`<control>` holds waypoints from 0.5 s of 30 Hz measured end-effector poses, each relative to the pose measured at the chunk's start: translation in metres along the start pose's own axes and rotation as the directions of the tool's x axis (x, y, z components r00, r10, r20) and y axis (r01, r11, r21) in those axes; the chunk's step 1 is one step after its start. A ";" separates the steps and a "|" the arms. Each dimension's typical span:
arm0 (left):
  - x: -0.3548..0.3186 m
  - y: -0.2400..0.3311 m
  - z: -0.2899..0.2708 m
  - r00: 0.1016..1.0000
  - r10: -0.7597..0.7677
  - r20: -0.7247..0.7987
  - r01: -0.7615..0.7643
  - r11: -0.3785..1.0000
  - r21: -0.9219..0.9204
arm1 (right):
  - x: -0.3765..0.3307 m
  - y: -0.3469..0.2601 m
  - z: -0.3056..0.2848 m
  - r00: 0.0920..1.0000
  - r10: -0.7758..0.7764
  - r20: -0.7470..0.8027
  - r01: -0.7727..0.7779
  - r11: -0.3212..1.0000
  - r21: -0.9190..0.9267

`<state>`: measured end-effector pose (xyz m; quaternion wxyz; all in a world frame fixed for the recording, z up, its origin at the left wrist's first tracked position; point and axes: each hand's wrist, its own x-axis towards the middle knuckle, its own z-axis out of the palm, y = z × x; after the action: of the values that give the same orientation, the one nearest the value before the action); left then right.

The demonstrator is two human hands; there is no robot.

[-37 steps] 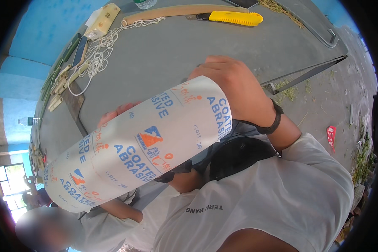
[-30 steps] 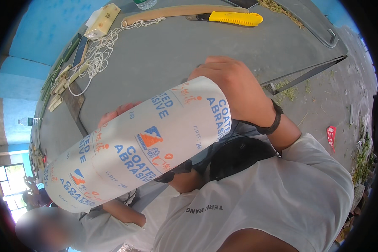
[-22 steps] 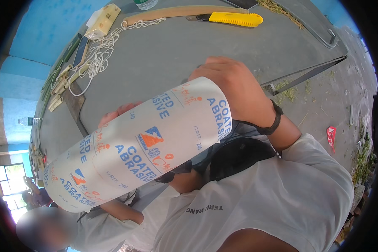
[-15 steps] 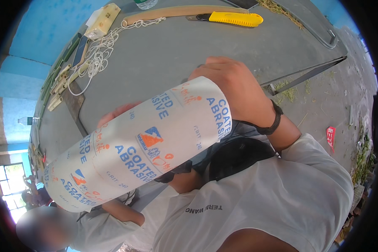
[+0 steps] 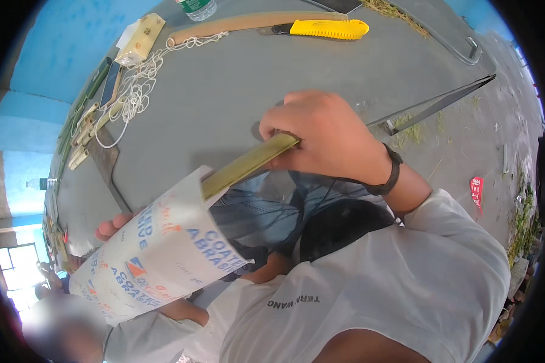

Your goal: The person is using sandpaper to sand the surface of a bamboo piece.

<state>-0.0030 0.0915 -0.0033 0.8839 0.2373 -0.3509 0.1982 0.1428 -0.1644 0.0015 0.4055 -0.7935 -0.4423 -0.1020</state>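
A sheet of white-backed sandpaper [image 5: 145,257] with blue and orange print is curled around a greenish bamboo strip [image 5: 248,164]. My right hand [image 5: 330,133] grips the strip's bare upper end, fingers closed. Between that hand and the paper's edge a length of the strip shows; the rest is hidden inside the paper. At the paper's far left edge, fingertips of my left hand [image 5: 114,227] curl against it, and the remainder of that hand is covered by the sheet.
Across the grey table lie a yellow utility knife [image 5: 330,29], a long wooden stick [image 5: 242,24], tangled white string [image 5: 130,106], a tissue pack [image 5: 140,39], a plastic bottle [image 5: 198,7] and a broad blade [image 5: 105,157]. Another person [image 5: 133,336] is close at lower left.
The sandpaper has slid down and left, away from my right hand, uncovering part of the bamboo strip. My left fingertips moved the same way, while my right hand shifted only slightly.
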 end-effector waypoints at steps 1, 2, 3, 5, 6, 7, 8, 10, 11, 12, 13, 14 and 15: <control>-0.001 0.001 0.003 0.999 -0.033 -0.018 0.034 0.998 0.050 | 0.000 0.000 0.000 1.000 0.004 0.003 -0.004 1.000 0.005; -0.003 0.002 0.007 0.997 -0.067 -0.036 0.070 0.993 0.100 | 0.001 0.001 0.000 1.000 0.005 0.007 -0.005 1.000 0.008; -0.008 0.000 0.012 0.994 -0.066 -0.088 0.091 0.946 0.311 | 0.001 0.001 0.000 1.000 -0.005 -0.005 0.005 1.000 0.025; -0.013 0.002 0.020 0.984 -0.071 -0.165 0.139 0.881 0.452 | 0.003 0.002 -0.001 0.999 -0.026 -0.034 0.027 0.999 0.045; -0.013 0.004 0.020 0.977 -0.093 -0.191 0.163 0.905 0.394 | 0.003 0.001 -0.001 1.000 0.000 -0.019 0.002 0.997 0.072; -0.015 0.007 0.024 0.961 -0.059 -0.270 0.155 0.923 0.351 | 0.003 0.002 -0.002 1.000 0.002 -0.007 -0.002 0.998 0.060; -0.011 0.009 0.019 0.976 -0.101 -0.192 0.151 0.952 0.267 | 0.002 0.001 -0.002 1.000 0.011 0.003 -0.011 0.999 0.051; -0.005 0.014 0.016 0.982 -0.082 -0.169 0.119 0.968 0.223 | 0.002 -0.001 -0.002 1.000 0.002 0.012 -0.003 0.999 0.045; -0.002 0.014 0.013 0.983 -0.080 -0.167 0.121 0.961 0.250 | 0.001 -0.001 -0.002 1.000 0.014 0.005 -0.015 0.999 0.034; 0.000 0.014 0.014 0.983 -0.074 -0.167 0.120 0.952 0.281 | 0.001 -0.002 -0.002 1.000 0.012 0.010 -0.013 0.999 0.032; 0.001 0.013 0.014 0.984 -0.065 -0.169 0.116 0.943 0.313 | 0.002 -0.002 -0.002 1.000 0.008 0.017 -0.008 1.000 0.031; 0.001 0.010 0.015 0.984 -0.054 -0.170 0.110 0.932 0.345 | 0.002 -0.003 -0.002 1.000 0.013 0.016 -0.014 0.999 0.044; -0.001 0.008 0.017 0.995 -0.009 -0.102 0.045 0.930 0.364 | 0.002 -0.003 -0.002 1.000 0.019 0.017 -0.020 0.998 0.055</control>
<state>-0.0168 0.0884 0.0097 0.8432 0.3924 -0.2606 0.2592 0.1422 -0.1638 0.0052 0.4246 -0.7871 -0.4403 -0.0795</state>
